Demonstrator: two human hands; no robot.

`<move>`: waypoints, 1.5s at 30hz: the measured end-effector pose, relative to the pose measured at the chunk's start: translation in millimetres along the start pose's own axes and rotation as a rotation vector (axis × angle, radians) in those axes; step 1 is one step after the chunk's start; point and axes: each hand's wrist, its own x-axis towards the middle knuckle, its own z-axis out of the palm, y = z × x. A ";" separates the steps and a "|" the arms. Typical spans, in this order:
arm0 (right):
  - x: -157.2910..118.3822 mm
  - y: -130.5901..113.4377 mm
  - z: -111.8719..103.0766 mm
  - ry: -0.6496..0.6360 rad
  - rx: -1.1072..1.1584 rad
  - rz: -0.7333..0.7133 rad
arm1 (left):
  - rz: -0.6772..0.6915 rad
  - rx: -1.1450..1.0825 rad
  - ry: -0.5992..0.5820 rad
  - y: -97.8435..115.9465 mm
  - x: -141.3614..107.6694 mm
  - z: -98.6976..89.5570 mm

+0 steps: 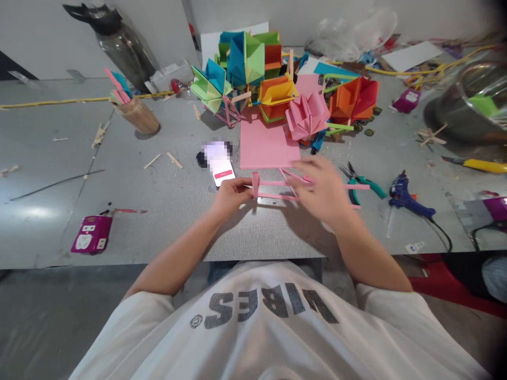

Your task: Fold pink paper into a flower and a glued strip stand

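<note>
My left hand (232, 199) pinches the left end of a pink frame (273, 183) made of thin flat sticks, held low over the table near its front edge. My right hand (325, 192) is over the frame's middle and right part, smeared by motion, so its grip on the sticks cannot be made out. Two long sticks of the frame poke out to the right beyond that hand. Just behind the frame lies a pink sheet (263, 148). A phone (222, 168) with a lit screen rests beyond my left hand.
Folded colourful paper pieces (253, 63) crowd the back. To the right are teal-handled pliers (370, 184), a blue glue gun (410, 196), a yellow cutter (485, 165) and a metal pot (467, 105). A wooden cup (138, 115), dark bottle (127, 47) and purple box (92, 234) stand left.
</note>
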 end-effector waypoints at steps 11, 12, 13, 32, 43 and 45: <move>-31.7 98.5 -42.9 0.213 -0.056 0.281 | 0.317 0.050 0.544 35.0 -69.4 -59.3; -32.9 101.7 -31.2 0.050 -0.053 0.222 | 0.293 0.045 0.565 29.7 -80.3 -62.6; -34.1 102.3 -20.0 -0.134 -0.079 0.140 | 0.268 0.039 0.578 23.8 -91.1 -66.0; -78.0 53.5 0.6 0.510 0.173 -0.268 | -0.196 -0.321 0.563 -18.0 -161.7 -87.8; -85.9 56.5 13.8 0.595 0.214 -0.365 | -0.272 -0.319 0.456 -23.0 -152.6 -83.3; -85.5 56.8 12.5 0.617 0.126 -0.388 | -0.276 -0.309 0.450 -21.7 -153.6 -84.7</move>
